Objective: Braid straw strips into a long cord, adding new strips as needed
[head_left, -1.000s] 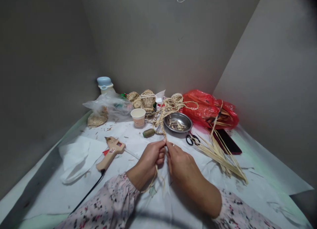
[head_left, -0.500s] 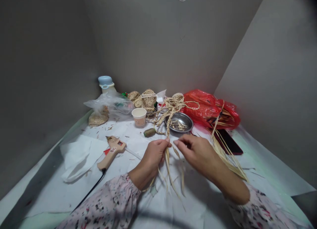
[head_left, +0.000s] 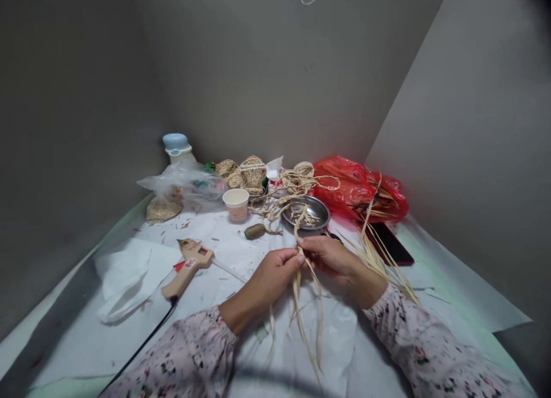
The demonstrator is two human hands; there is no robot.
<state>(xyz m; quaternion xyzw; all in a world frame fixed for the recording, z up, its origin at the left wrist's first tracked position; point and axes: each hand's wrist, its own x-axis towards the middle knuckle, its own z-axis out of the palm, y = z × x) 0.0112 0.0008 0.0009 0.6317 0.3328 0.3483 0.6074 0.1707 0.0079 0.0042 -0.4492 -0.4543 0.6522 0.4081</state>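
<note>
Grey walls (head_left: 267, 71) rise around a white-covered bench (head_left: 344, 358). Just short of a steel bowl (head_left: 326, 219), the person's left hand (head_left: 275, 274) and right hand (head_left: 338, 260) work close together, fingers (head_left: 298, 260) pinched on a straw braid (head_left: 297, 230); loose strands (head_left: 319, 329) dangle below. A glue gun (head_left: 187, 273) lies leftward, a paper cup (head_left: 236, 206) farther back.

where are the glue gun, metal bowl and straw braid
Glue gun (head_left: 188, 270), head view: middle of its body.
Metal bowl (head_left: 321, 209), head view: bare inner wall, right side.
Straw braid (head_left: 297, 228), head view: its plaited stretch.
</note>
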